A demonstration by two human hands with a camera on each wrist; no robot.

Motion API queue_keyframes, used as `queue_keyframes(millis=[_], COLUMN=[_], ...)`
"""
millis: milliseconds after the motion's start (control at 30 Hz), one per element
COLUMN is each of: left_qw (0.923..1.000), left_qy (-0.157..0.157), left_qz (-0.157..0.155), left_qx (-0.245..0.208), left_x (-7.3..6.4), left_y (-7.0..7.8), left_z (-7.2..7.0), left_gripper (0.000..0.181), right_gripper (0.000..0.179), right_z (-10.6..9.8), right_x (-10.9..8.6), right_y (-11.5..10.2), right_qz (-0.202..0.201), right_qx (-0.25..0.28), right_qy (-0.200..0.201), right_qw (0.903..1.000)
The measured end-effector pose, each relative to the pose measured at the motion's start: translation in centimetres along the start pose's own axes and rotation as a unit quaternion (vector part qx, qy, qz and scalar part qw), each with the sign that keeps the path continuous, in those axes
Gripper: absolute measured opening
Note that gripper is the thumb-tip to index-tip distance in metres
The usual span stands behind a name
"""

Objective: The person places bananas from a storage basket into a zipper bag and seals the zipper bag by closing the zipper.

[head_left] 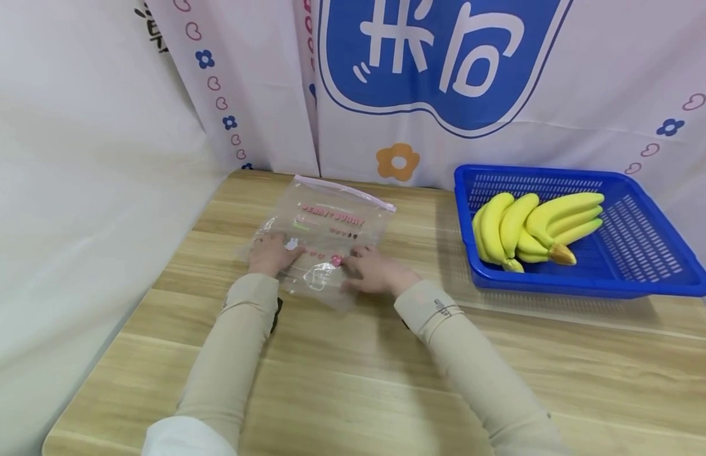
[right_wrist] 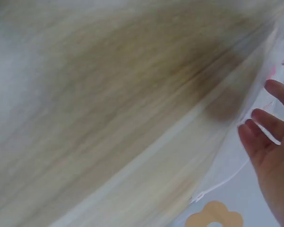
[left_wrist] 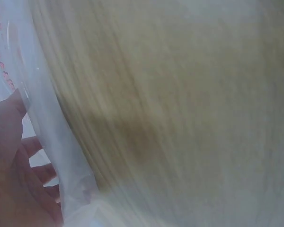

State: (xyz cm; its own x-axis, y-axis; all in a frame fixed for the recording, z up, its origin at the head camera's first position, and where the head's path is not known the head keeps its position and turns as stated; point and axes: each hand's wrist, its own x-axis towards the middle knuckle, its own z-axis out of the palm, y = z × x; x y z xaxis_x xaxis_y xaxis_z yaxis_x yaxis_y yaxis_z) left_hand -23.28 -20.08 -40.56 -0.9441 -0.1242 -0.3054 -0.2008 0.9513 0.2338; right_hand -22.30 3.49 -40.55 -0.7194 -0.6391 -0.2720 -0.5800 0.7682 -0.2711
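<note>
A clear plastic zip bag (head_left: 324, 234), printed with red lettering and small pink shapes, lies flat on the wooden table (head_left: 341, 380). Its pale pink zip edge faces the back. On the bag's left side rests my left hand (head_left: 269, 254), thumb stretched toward the middle; the left wrist view has the fingertips at the plastic (left_wrist: 54, 127). My right hand (head_left: 375, 271) touches the bag's lower right side with spread, slightly bent fingers. In the right wrist view those fingers (right_wrist: 270, 124) are apart, beside the sheet of plastic.
To the right stands a blue slotted basket (head_left: 643, 288) holding yellow bananas (head_left: 501, 228) with greenish tips, in bunches. Behind the table hangs a white printed cloth (head_left: 261, 82); another plain white cloth (head_left: 85, 190) drapes along the left side.
</note>
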Motion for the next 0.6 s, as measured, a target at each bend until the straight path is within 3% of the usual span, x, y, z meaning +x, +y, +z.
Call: queue_keyframes(millis=[200,333,433,600], left_qw=[0.9998,0.9993,0.9986,0.9973], left_qy=[-0.006,-0.003,-0.006,-0.014], left_qz=[0.017,0.036,0.051,0.070], left_qx=[0.008,0.010,0.010,0.020], left_x=[-0.2,-0.3,-0.3,-0.1], left_y=[-0.2,-0.5,-0.8,-1.2], left_z=[-0.3,-0.5,-0.6,-0.8], left_gripper=[0.075,0.074,0.072,0.071], right_gripper=[0.039,0.031,0.041,0.063], right_z=[0.0,0.1,0.1,0.1], right_x=[0.0,0.0,0.0,-0.2], right_y=[0.7,0.9,1.1,1.2], right_qz=[-0.017,-0.023,-0.020,-0.004], right_qx=[-0.003,-0.033,-0.046,-0.017], right_qy=[0.064,0.105,0.108,0.069], right_qw=[0.9978,0.9937,0.9929,0.9975])
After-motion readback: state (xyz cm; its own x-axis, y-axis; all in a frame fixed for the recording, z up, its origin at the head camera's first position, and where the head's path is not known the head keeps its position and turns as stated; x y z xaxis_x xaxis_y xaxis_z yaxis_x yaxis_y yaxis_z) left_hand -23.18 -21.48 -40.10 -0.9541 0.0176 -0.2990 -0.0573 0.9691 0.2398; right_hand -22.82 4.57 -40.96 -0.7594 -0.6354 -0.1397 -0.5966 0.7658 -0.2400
